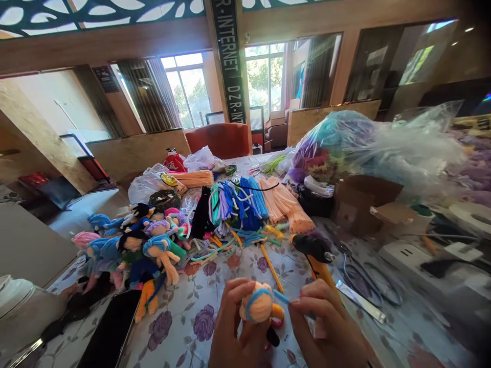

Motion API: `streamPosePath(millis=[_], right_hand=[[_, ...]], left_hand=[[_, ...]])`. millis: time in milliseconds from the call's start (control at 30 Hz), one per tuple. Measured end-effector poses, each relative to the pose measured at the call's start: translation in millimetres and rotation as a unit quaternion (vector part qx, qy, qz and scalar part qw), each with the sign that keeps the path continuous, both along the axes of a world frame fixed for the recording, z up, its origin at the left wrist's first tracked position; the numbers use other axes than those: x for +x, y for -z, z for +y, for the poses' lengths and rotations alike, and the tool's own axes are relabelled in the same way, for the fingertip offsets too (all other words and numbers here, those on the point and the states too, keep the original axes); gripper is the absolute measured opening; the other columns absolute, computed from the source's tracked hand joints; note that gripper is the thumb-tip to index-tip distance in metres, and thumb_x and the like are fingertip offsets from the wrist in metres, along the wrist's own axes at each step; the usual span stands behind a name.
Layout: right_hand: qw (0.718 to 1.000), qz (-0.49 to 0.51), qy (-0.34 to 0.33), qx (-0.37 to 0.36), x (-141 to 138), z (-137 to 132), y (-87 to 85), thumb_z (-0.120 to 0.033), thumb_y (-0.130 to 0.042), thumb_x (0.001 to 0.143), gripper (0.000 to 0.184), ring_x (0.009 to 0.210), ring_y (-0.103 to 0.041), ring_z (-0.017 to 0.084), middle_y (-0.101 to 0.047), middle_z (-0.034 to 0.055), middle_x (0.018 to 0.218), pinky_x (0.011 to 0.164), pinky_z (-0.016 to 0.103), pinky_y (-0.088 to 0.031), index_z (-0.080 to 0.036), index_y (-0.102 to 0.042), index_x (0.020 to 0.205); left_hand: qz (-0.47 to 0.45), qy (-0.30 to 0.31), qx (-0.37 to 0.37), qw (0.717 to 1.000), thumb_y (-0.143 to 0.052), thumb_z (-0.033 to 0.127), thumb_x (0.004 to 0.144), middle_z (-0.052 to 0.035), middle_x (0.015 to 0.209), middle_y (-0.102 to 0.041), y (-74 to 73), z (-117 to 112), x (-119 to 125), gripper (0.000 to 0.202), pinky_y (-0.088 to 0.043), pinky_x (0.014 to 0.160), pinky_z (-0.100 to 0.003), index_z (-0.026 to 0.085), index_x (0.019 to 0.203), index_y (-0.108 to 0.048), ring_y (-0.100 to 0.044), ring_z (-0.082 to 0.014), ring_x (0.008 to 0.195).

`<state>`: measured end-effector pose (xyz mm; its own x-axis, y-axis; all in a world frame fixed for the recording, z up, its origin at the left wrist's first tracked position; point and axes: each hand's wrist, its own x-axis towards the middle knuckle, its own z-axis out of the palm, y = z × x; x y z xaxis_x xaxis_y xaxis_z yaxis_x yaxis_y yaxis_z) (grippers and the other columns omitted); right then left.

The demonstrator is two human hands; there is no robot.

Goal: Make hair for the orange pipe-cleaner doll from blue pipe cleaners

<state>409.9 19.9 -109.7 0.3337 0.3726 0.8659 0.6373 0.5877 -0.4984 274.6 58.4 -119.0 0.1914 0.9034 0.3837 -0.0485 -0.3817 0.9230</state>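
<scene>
My left hand [236, 327] is closed around a small fuzzy peach-coloured doll [260, 305] held over the flowered tablecloth [199, 306] near the front edge. A light blue pipe cleaner [282, 297] runs round the doll's head. My right hand [326, 327] pinches the free end of that pipe cleaner, just right of the doll. A black and orange glue gun [315, 251] lies just beyond my right hand.
Finished pipe-cleaner dolls [141, 250] are heaped at the left, next to a black phone [111, 329]. Bundles of blue, green and peach pipe cleaners [245, 204] fill the middle. Scissors [355, 268], a cardboard box [364, 202] and plastic bags [383, 148] crowd the right.
</scene>
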Motion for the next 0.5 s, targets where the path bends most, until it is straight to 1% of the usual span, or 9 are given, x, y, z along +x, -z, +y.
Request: streamPosePath(millis=[100, 167, 267, 400, 500], right_hand=[[0.999, -0.033, 0.004, -0.009, 4.5, 0.0, 3.2, -0.001, -0.061, 0.078, 0.019, 0.064, -0.055, 0.011, -0.054, -0.0013, 0.071, 0.070, 0.030, -0.047, -0.019, -0.057, 0.083], [0.999, -0.045, 0.012, -0.028, 6.5, -1.6, 3.8, -0.001, -0.061, 0.077, 0.019, 0.063, -0.054, 0.011, -0.053, -0.0014, 0.070, 0.067, 0.029, -0.046, -0.019, -0.056, 0.082], [0.997, -0.061, 0.019, -0.037, 6.3, -4.3, 1.5, -0.002, -0.061, 0.077, 0.018, 0.060, -0.051, 0.011, -0.050, -0.0022, 0.066, 0.062, 0.028, -0.044, -0.019, -0.056, 0.079], [0.998, -0.051, 0.021, -0.033, 3.6, -4.7, -2.3, -0.002, -0.061, 0.076, 0.018, 0.057, -0.048, 0.011, -0.049, -0.0029, 0.063, 0.060, 0.029, -0.042, -0.020, -0.057, 0.076], [0.998, -0.052, 0.026, -0.037, 2.7, -3.8, -1.7, -0.001, -0.061, 0.075, 0.019, 0.059, -0.048, 0.012, -0.051, -0.0025, 0.064, 0.062, 0.030, -0.041, -0.020, -0.057, 0.074]], left_hand=[[0.052, -0.010, 0.117, 0.992, -0.067, 0.019, 0.078, -0.0034, 0.110, -0.059, -0.4, 3.6, -0.6, 0.031, -0.056, 0.074, -0.028, 0.031, 0.105, -0.061, -0.062, -0.0203, 0.100], [0.085, -0.033, 0.150, 0.984, -0.065, 0.018, 0.079, -0.0040, 0.111, -0.059, -1.0, 2.8, 0.7, 0.029, -0.055, 0.077, -0.029, 0.030, 0.105, -0.061, -0.061, -0.0206, 0.101], [0.106, -0.073, 0.134, 0.983, -0.062, 0.022, 0.081, -0.0058, 0.114, -0.058, 0.0, -2.3, 3.9, 0.022, -0.054, 0.077, -0.032, 0.028, 0.102, -0.061, -0.060, -0.0233, 0.103], [0.098, -0.089, 0.123, 0.984, -0.057, 0.022, 0.084, -0.0056, 0.117, -0.057, 4.3, -8.4, 8.4, 0.023, -0.055, 0.075, -0.033, 0.029, 0.106, -0.059, -0.061, -0.0228, 0.103], [0.084, -0.094, 0.124, 0.984, -0.056, 0.023, 0.086, -0.0069, 0.116, -0.058, 5.1, -9.1, 11.2, 0.024, -0.055, 0.078, -0.036, 0.027, 0.109, -0.057, -0.062, -0.0228, 0.102]])
